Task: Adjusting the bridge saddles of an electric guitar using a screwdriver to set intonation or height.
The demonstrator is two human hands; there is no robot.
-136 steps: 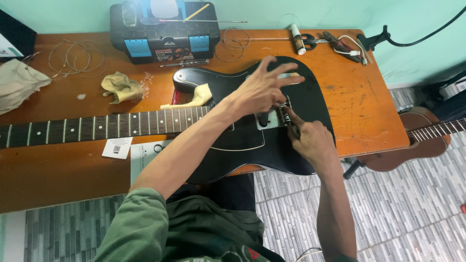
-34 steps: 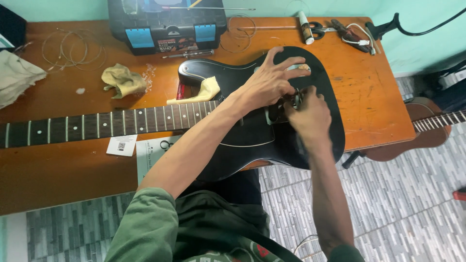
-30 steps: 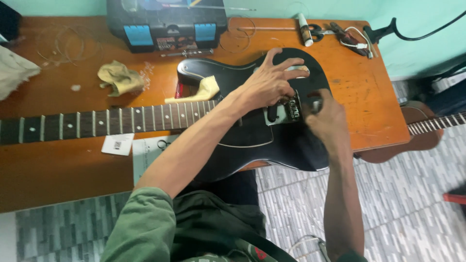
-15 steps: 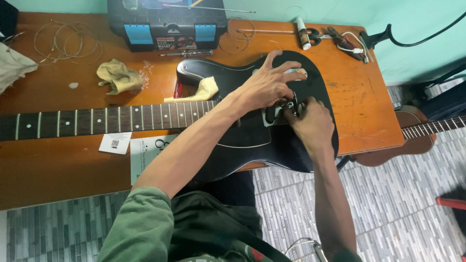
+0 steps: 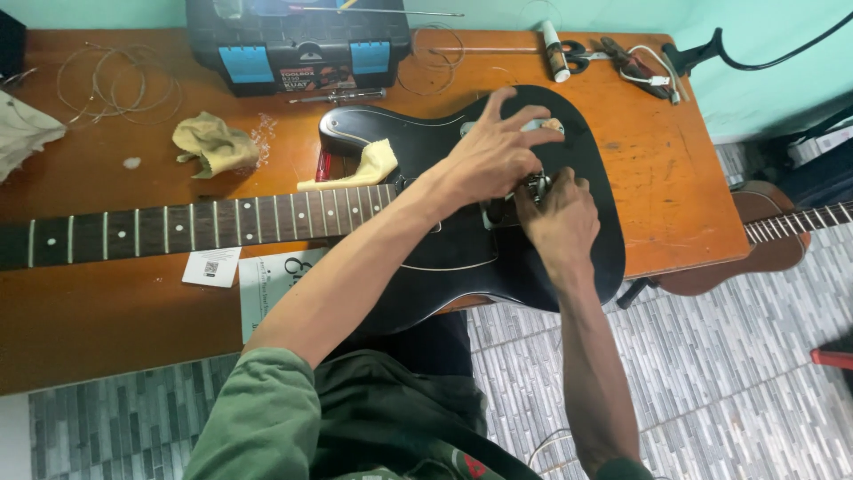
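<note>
Your left hand (image 5: 493,160) lay spread on the black electric guitar (image 5: 462,240) while your right hand (image 5: 560,222), just beside it, pinched the bridge hardware (image 5: 538,184), strings not yet fitted.

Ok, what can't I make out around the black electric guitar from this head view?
- Metal bridge part on the black electric guitar body: mostly covered by the left hand and right hand.
- Right hand's fingertips: curled under, so any tool held is hidden.
- Guitar's headstock: cut off by the left edge beyond the dark fretted neck.
- Black toolbox: top cut off by the upper edge.
</note>
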